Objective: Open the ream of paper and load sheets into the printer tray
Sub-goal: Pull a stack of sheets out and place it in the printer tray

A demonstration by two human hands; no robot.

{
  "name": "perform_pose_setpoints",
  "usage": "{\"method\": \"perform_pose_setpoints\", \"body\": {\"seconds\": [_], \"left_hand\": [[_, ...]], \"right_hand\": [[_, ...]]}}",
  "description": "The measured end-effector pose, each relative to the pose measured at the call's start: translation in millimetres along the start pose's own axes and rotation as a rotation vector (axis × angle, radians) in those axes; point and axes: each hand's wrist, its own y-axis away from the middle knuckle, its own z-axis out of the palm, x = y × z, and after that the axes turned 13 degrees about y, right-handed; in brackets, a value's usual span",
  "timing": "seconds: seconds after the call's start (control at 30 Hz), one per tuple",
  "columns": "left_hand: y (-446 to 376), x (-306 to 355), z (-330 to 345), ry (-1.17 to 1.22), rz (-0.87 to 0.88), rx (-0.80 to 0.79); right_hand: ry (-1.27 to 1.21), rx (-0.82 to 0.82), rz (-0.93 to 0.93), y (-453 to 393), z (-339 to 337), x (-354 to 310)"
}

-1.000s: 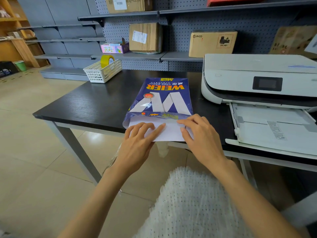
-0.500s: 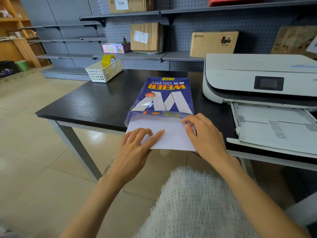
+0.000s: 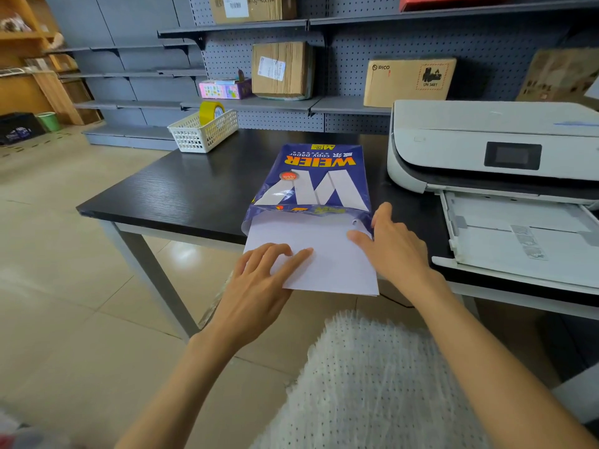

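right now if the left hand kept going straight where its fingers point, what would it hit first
Probably the open mouth of the blue wrapper, after crossing the white sheets that the left hand rests on. The thumb of the right hand lies near that line and might touch first.

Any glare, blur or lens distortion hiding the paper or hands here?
Head view: wide-angle bending curves the shelf and table edge; a soft reflection on the floor tiles; slight sheen on the blue wrapper; paper, left hand and right hand sharp and evenly lit.
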Motion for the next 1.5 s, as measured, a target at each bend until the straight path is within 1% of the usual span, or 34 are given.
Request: {"method": "perform_pose_setpoints", "body": {"seconds": [0.07,0.1,0.2,0.27,0.33,0.4,0.47,0.53,0.57,0.63,0.67,0.8,0.97,1.1,1.23,1.33,1.5], "left_hand": [[-1,-4,-1,0.071,-0.044,0.008],[-1,-7,-3,0.156,-0.085,0.018],[-4,-15,-10,0.569,-0.234,0.077],[-7,-16,-13,0.747,-0.356,0.180],[-9,-17,-14,0.855,-0.504,0.310],[-14,-19,-15,0.957,-0.655,0.386],[-22,-24,-20,1.094,-0.795,0.390],[-28,-28,-28,1.238,-0.904,0.316],[-31,-30,-31,1.260,-0.916,0.258],[-35,-33,-35,1.233,-0.904,0.145],[-38,-35,-35,1.211,-0.909,0.116],[-58,-40,-37,1.130,-0.956,0.087],[-64,-41,-27,1.091,-0.984,0.089],[-59,-43,-20,1.050,-0.935,0.121],[-59,-43,-19,1.020,-0.925,0.163],[-56,-41,-21,1.052,-0.891,0.172],[-50,-35,-22,1.005,-0.853,0.174]], "right_hand": [[-0.031,-0.014,0.004,-1,-2,0],[-0.058,-0.021,0.005,-1,-3,0],[-0.170,-0.042,0.006,-2,-5,2],[-0.217,-0.060,0.011,-1,-4,3],[-0.240,-0.074,0.012,-1,-3,4],[-0.263,-0.086,0.015,-2,-3,5],[-0.306,-0.119,0.038,-5,-3,7],[-0.330,-0.152,0.067,-8,-3,12],[-0.334,-0.164,0.073,-9,-4,15],[-0.319,-0.188,0.055,-10,-3,20],[-0.314,-0.203,0.049,-10,-3,21],[-0.332,-0.212,0.064,-12,-5,21],[-0.322,-0.236,0.071,-14,-4,15],[-0.336,-0.235,0.068,-15,-4,15],[-0.327,-0.250,0.058,-14,-3,15],[-0.270,-0.285,0.054,-12,-6,16],[-0.156,-0.319,0.010,-13,-10,21]]}}
